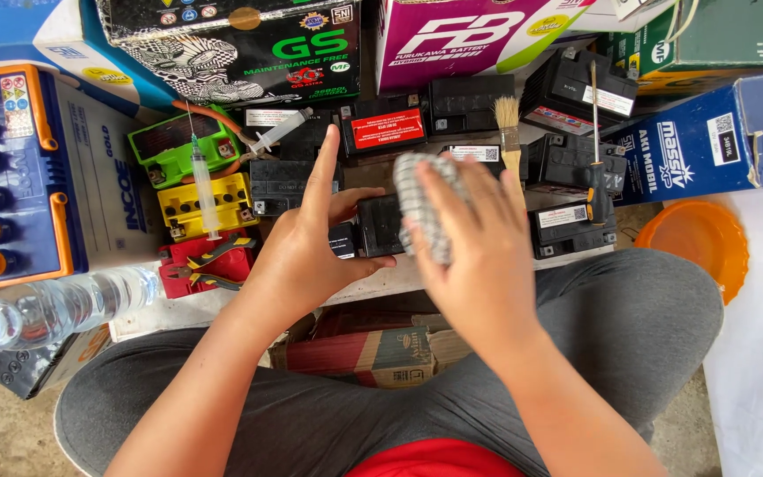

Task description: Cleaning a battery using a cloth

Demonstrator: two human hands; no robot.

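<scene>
A small black rectangular plastic battery (377,225) was held at the low bench's front edge, gripped by the left hand (306,243) with thumb beneath and forefinger raised straight. A folded grey-checked cloth (426,208) was pressed against its side by the right hand (479,256), fingers curled around it. Wiping appeared under way; turning the case to an uncleaned face seemed next. More black batteries (567,159) and a wooden-handled brush (509,132) were ranged behind.

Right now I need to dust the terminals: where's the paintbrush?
In the head view the paintbrush lies right of centre on the black batteries, bristles away from the person, just beyond the right hand.
</scene>
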